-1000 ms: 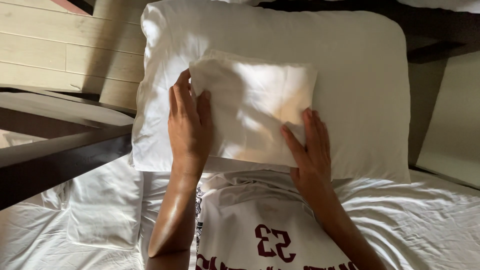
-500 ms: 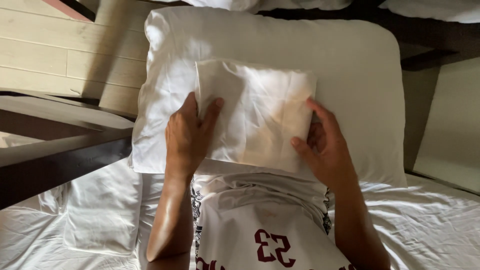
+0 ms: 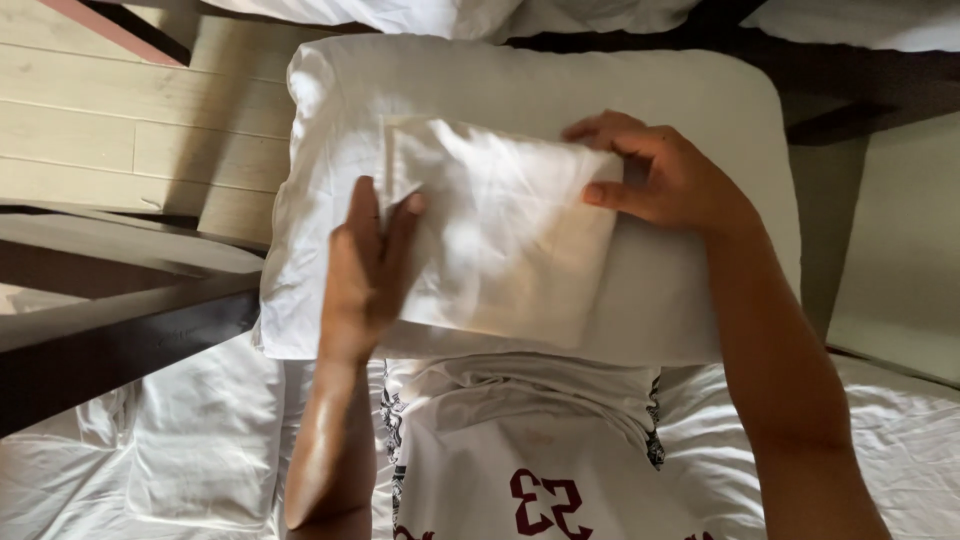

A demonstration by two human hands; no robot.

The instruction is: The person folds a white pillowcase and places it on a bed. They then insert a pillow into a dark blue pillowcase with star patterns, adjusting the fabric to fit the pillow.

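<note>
While the left hand (image 3: 365, 275) lies flat with fingers stretched out on the near-left edge of the folded white cloth (image 3: 495, 235), the right hand (image 3: 665, 180) pinches the cloth's far-right corner between thumb and fingers. The cloth rests on top of a white pillow (image 3: 690, 95) — roughly at its middle. Below lies rumpled white bedding (image 3: 900, 450); a wooden floor (image 3: 120, 120) shows at the left.

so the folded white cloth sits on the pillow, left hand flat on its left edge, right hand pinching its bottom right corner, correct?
Not quite. In the head view the right hand pinches the top right corner of the folded white cloth, not the bottom one. The rest holds: the cloth sits on the pillow, and the left hand lies flat on its left edge.
</note>
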